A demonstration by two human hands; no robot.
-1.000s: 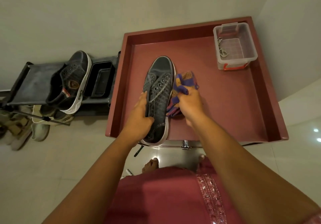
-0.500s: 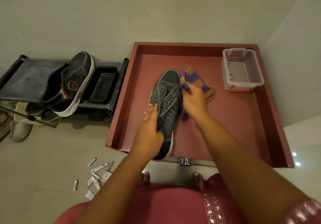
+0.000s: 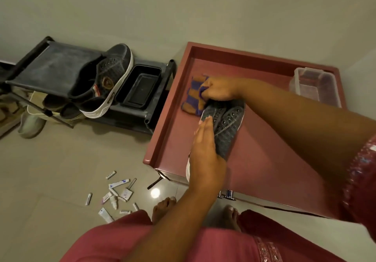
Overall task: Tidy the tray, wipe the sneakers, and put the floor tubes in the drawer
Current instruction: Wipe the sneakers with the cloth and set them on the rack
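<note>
Right hand [image 3: 218, 90] grips cloth [image 3: 195, 97] at sneaker's [image 3: 225, 125] 11 o'clock; left hand [image 3: 204, 150], fingers straight, steadies the sneaker.

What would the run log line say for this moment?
step: wiping sneaker | right hand: grips cloth at toe | left hand: steadies sneaker on tray | tubes: on floor
</note>
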